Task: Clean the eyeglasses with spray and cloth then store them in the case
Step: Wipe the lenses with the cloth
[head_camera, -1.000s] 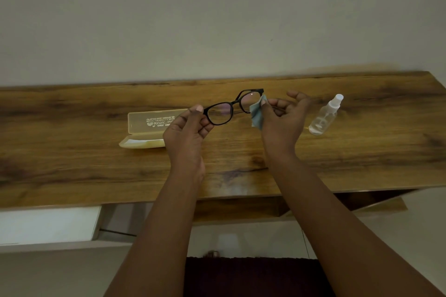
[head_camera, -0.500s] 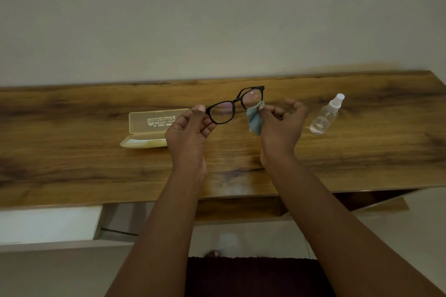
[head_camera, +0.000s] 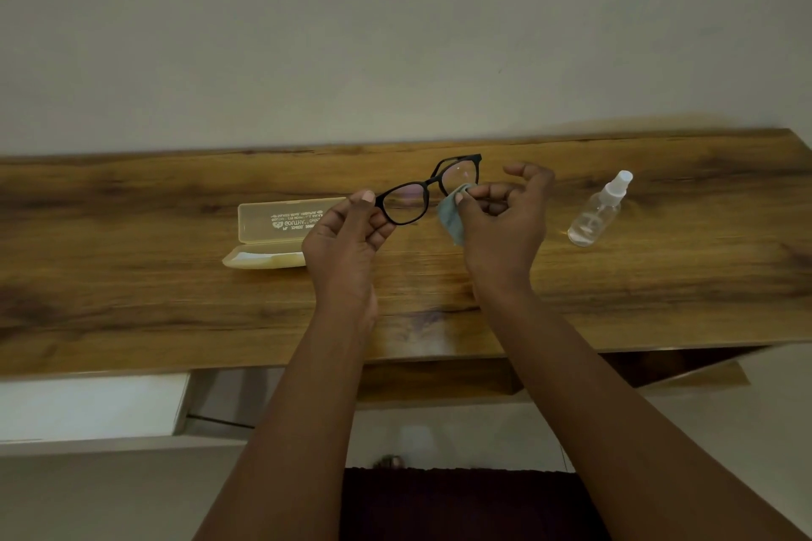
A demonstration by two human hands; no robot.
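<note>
Two bare forearms reach up from the bottom edge, with no sleeves, watch, bracelet or rings visible on either. The left hand [head_camera: 347, 242] and the right hand [head_camera: 505, 228] are uncovered, without gloves. A short, pale fingernail [head_camera: 367, 196] shows at the tip of the left thumb, and another at the tip of a right finger. Between the forearms, at the bottom of the view, lies a dark maroon garment [head_camera: 465, 505] with a rough, slightly frayed upper edge. Its cut and fabric cannot be made out in the dim light.
</note>
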